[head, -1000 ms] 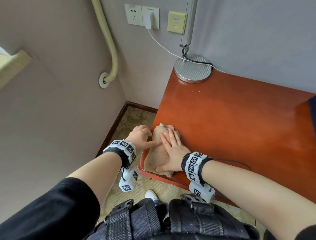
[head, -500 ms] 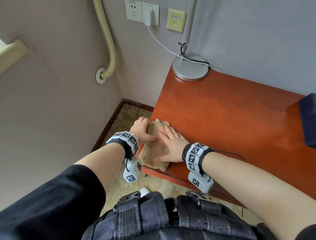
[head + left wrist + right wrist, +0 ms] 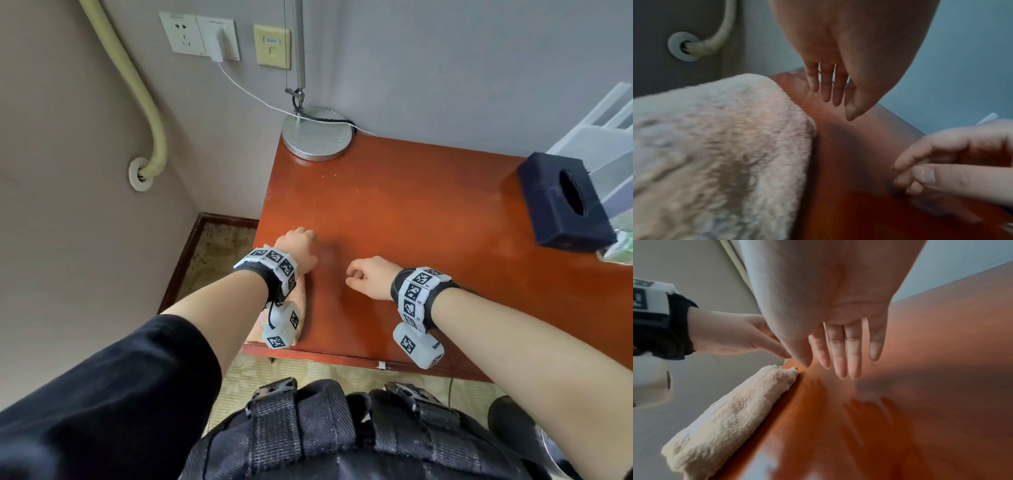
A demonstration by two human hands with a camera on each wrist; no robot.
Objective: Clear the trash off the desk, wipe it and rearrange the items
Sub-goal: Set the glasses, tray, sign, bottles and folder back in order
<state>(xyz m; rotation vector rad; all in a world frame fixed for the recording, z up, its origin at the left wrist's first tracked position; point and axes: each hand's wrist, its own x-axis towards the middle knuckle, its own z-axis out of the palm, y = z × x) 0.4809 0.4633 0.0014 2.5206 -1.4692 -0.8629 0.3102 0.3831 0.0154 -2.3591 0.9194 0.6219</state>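
Hands come first: the left hand (image 3: 297, 251) hovers low over the near left part of the desk (image 3: 428, 219), just past the cloth; the left wrist view shows its fingers (image 3: 828, 86) straight, pointing down at the wood and holding nothing. The right hand (image 3: 368, 281) is beside it, well apart from the cloth. From the head view its fingers look loosely curled, but the right wrist view shows them straight, relaxed and empty above the desk. The cloth (image 3: 303, 308), cream and fluffy, lies folded along the desk's left edge near the front corner; the head view shows only a sliver of it, since the left wrist and its camera cover the rest. The wrist views show its pile and its folded length far better. Whether the left fingertips touch the desk cannot be told. Further back, only the head view shows a round metal lamp base (image 3: 317, 138) at the far left corner with a white cable (image 3: 253, 96) running up to a wall charger (image 3: 222, 44), and a dark blue tissue box (image 3: 565, 202) at the right, in front of a pale rack (image 3: 603, 137) cut off by the frame. The wrist views are blurred at the edges.
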